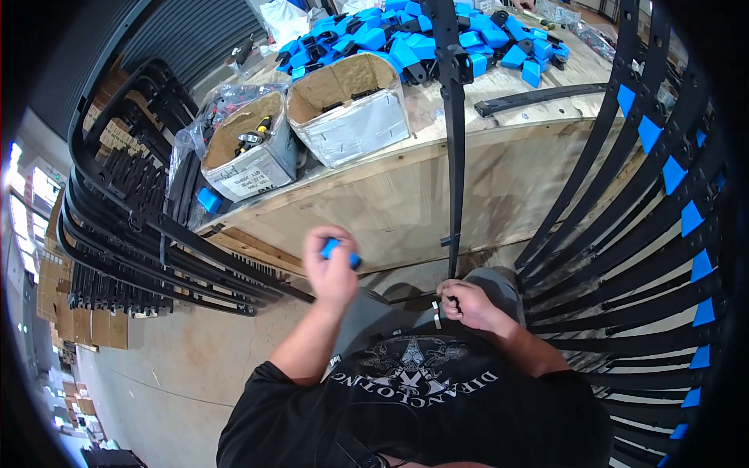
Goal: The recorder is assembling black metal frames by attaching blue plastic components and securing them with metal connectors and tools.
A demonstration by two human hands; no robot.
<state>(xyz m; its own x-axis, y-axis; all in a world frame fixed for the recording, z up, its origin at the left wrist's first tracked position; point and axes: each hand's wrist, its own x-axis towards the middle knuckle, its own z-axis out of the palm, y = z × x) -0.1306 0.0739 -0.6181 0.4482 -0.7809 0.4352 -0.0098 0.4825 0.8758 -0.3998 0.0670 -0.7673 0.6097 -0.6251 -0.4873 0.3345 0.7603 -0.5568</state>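
Note:
My left hand [329,273] is raised in front of the crate's wooden side, its fingers closed around a small blue-and-black plastic piece [341,251]. My right hand [466,303] is curled shut low by my knee, beside the lower end of a long black metal bar [453,148]. What those fingers hold is too small and dark to make out. A short pale strip [436,315] shows just left of that hand. The bar stands upright between my hands and rises past the bench top.
A heap of blue-and-black pieces [406,47] covers the far part of the wooden bench [437,117]. Two cardboard boxes [349,129] stand at its left edge. Curved black bars [640,312] with blue pieces line my right side. More black frames [168,226] are stacked at left.

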